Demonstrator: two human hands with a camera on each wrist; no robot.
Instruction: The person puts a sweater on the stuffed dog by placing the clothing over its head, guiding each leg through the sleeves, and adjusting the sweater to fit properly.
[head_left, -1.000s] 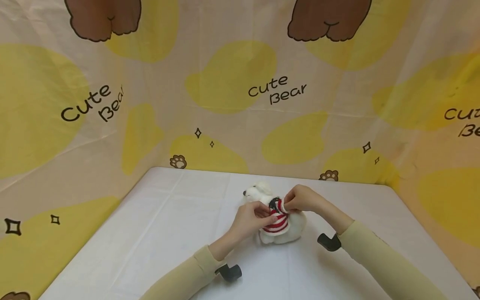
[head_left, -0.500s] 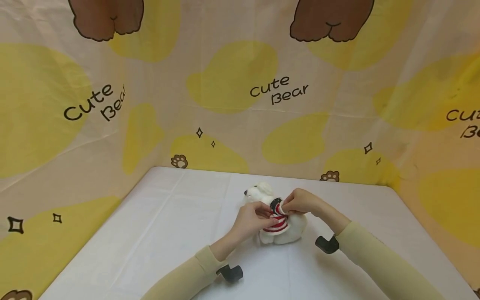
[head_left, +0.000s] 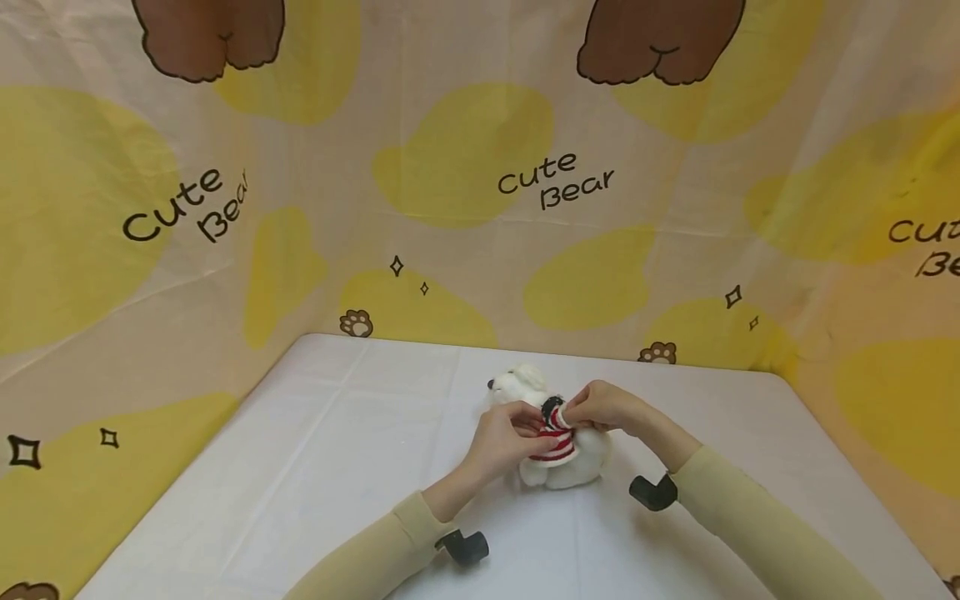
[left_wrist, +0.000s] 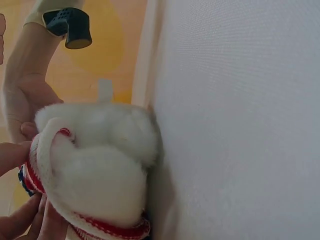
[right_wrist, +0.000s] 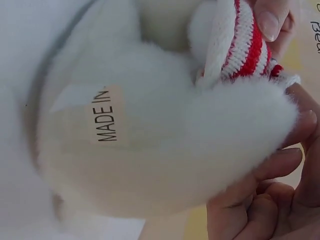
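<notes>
A white plush animal (head_left: pixel 581 468) with a dark nose sits on the table, facing left. Round its body is a red-and-white striped knitted sweater (head_left: pixel 557 455), with a dark patch near the top. My left hand (head_left: pixel 495 437) pinches the sweater between thumb and fingers on the near side. From the right, my right hand (head_left: pixel 611 405) pinches the sweater's edge over the toy's back. Some fingertips are hidden in the head view. In the left wrist view, the sweater's white trim curves round the plush fur (left_wrist: pixel 100 185). A label (right_wrist: pixel 106 119) reading "MADE IN" shows at the rear in the right wrist view.
The white table (head_left: pixel 337 467) ends against a yellow and beige printed cloth backdrop (head_left: pixel 450 250) at the back and sides. Black curved pieces hang under both cuffs, one at the left wrist (head_left: pixel 467 547) and one at the right wrist (head_left: pixel 654 492).
My right hand has shifted slightly left and down, drawing the sweater's edge a little closer to the left hand. The left hand and the toy have hardly moved.
</notes>
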